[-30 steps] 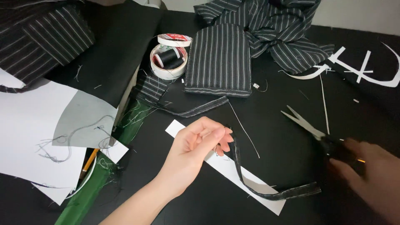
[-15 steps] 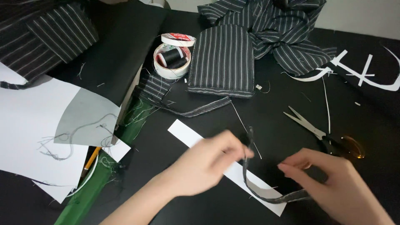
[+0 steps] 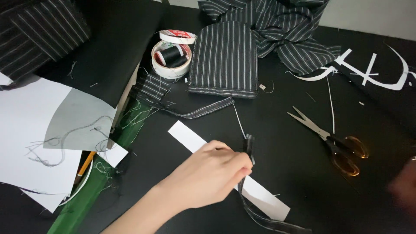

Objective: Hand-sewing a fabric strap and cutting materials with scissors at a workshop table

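The left hand (image 3: 208, 175) rests over the middle of a white paper strip (image 3: 190, 139) that lies diagonally on the black table (image 3: 286, 173). Its fingertips pinch the upper end of a narrow striped fabric strip (image 3: 249, 145), holding that end upright just above the paper. The remainder of the fabric strip runs down under the hand, crosses the paper and curls along the table toward the lower edge of the view.

The right hand (image 3: 405, 186) appears only as a blur at the right edge, well apart from the fabric strip; whether it is clenched or released cannot be determined.

A pair of scissors (image 3: 331, 141) with amber handles lies open on the table, between the two hands. A folded striped cloth panel (image 3: 225, 58) lies farther up, beside a round white container (image 3: 171, 58) holding a spool of black thread.
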